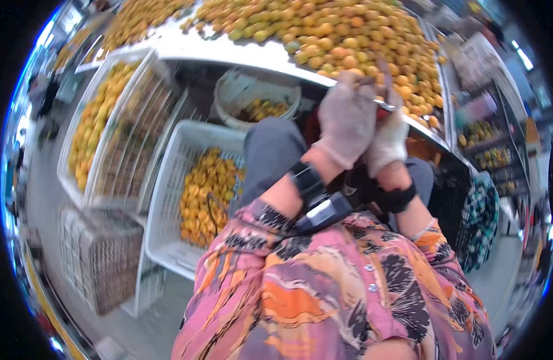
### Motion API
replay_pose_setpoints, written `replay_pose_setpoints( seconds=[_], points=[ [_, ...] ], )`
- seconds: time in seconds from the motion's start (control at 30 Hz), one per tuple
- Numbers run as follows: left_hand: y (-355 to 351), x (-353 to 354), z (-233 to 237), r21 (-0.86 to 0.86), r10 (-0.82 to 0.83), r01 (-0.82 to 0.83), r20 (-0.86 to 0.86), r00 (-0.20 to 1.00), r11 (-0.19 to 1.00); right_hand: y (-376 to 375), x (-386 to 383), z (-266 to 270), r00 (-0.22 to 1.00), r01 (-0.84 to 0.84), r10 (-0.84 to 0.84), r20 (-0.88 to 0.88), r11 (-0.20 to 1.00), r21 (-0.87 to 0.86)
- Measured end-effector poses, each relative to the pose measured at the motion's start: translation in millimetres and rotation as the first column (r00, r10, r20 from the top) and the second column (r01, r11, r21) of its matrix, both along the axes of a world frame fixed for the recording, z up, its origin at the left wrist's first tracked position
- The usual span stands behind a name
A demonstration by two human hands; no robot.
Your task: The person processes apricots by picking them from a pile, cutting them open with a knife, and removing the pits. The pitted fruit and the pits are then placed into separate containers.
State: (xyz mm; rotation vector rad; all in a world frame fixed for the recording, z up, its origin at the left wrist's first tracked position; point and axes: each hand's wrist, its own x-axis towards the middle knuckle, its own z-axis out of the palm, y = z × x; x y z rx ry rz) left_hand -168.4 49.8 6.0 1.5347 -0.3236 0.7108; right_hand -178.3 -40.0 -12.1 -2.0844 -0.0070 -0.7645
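Observation:
My left hand (348,120), in a pale glove with bare fingertips, is raised at the front edge of the fruit-covered table (216,51). Its fingers are bent together around something too blurred to name. Close beside it on the right is my right hand (387,138), gloved too, its fingers curled near a small shiny metallic item (384,105). The two hands nearly touch. Just beyond them lies a large heap of small orange-yellow fruit (348,36).
A white basket (168,198) with yellow-orange pieces stands left of my legs. Behind it are a round tub (228,99) and a crate of fruit (102,114). A woven crate (99,258) sits lower left. Dark shelves with fruit (492,144) are at right.

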Motion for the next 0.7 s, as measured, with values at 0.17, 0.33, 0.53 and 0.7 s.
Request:
replay_pose_setpoints(
  seconds=[0.17,0.33,0.53,0.7],
  points=[
    [9.1,2.5,-31.0,0.011,-0.062,0.065,-0.141,0.988,0.998,5.9,-6.8,-15.6,0.991,-0.132,0.134,0.012,0.989,-0.068],
    [22.2,11.5,-42.9,-0.006,-0.130,0.130,-0.074,0.989,0.991,7.6,-23.7,16.3,0.787,-0.157,0.297,-0.541,0.944,0.291],
    [37.7,34.9,-68.9,0.167,-0.154,0.137,0.093,0.984,0.976,-13.9,-21.5,11.6,0.500,-0.254,0.713,-0.492,0.663,0.704],
    [37.8,11.0,-20.3,-0.913,-0.827,0.358,0.044,0.560,0.194,-0.5,-34.4,65.0,0.746,-0.378,0.581,-0.324,0.771,0.512]
  ],
)
